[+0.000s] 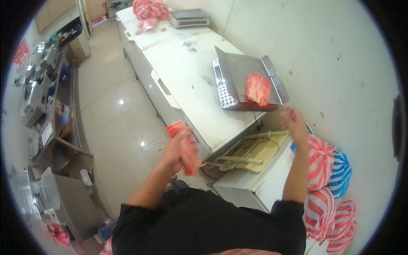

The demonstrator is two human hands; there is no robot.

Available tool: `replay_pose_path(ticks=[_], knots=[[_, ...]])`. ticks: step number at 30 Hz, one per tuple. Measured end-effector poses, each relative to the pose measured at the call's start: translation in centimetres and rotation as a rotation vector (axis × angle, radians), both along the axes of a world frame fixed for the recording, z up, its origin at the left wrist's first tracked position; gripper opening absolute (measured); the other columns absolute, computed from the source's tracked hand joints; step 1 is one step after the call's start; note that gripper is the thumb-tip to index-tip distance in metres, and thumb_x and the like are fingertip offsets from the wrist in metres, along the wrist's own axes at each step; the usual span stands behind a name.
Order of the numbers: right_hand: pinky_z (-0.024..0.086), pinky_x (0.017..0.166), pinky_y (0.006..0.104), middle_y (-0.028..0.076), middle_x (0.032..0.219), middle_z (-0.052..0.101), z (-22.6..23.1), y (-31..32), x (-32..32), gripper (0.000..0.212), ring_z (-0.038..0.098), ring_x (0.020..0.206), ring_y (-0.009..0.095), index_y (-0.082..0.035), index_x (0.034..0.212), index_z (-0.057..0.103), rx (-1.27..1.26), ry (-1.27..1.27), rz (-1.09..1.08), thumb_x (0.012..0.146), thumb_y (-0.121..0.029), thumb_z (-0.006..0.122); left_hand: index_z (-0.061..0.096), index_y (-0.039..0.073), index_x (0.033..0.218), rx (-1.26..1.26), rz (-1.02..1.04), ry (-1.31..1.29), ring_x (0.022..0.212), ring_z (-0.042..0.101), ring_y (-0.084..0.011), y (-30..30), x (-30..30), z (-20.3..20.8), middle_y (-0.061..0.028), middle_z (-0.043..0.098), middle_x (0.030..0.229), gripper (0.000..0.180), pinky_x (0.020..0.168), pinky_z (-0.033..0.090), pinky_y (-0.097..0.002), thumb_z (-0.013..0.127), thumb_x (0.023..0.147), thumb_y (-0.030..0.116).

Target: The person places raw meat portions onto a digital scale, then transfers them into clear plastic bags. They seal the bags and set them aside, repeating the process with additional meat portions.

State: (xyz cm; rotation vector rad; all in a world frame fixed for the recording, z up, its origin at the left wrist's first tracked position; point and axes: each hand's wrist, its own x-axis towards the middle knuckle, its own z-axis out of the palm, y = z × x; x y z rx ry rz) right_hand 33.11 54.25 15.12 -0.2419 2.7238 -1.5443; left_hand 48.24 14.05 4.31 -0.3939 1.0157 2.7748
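My left hand [175, 149] is wrapped round a long pinkish-red bundle [189, 155], held in the air left of the counter's near corner. Blur hides whether this bundle is meat or folded plastic. Just off the near right corner of a metal-topped weighing scale [237, 80], my right hand [292, 119] hovers with its fingers curled in. What those fingers hold, if anything, cannot be made out. A flat heap of pinkish-red meat [258, 90] lies on the scale's tray, toward its right side. The scale's keypad [227, 96] faces left.
The scale stands on a long white counter [170, 63]; a second scale [189, 18] and a red-striped bag [151, 9] sit at its far end. Red-striped bags [319, 210] and a blue-striped bag [340, 174] pile up at right. Machines [36, 102] line the left wall.
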Motion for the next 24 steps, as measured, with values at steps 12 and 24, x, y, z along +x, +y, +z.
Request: replay_pose_path(ticks=[12, 24], knots=[[0.051, 0.103, 0.0386, 0.016, 0.136, 0.061, -5.7, -24.1, 6.0, 0.08, 0.064, 0.121, 0.024, 0.0, 0.154, 0.034, -0.144, -0.018, -0.088, 0.088, -0.015, 0.075, 0.038, 0.007, 0.154, -0.456, -0.274, 0.646, 0.133, 0.049, -0.0217, 4.1, -15.5, 0.1, -0.0104, 0.053, 0.142, 0.058, 0.116, 0.038, -0.0382, 0.063, 0.106, 0.029], [0.047, 0.108, 0.036, 0.011, 0.141, 0.055, -0.3, -26.9, -5.0, 0.088, 0.056, 0.129, 0.021, -0.002, 0.158, 0.028, -0.366, 0.14, -0.044, 0.086, -0.003, 0.078, 0.038, 0.003, 0.153, -0.221, -0.41, 0.709, 0.065, 0.055, -0.0106, -0.9, -21.6, 7.7, -0.0057, 0.063, 0.089, 0.055, 0.059, 0.044, -0.0273, 0.056, 0.107, 0.027]])
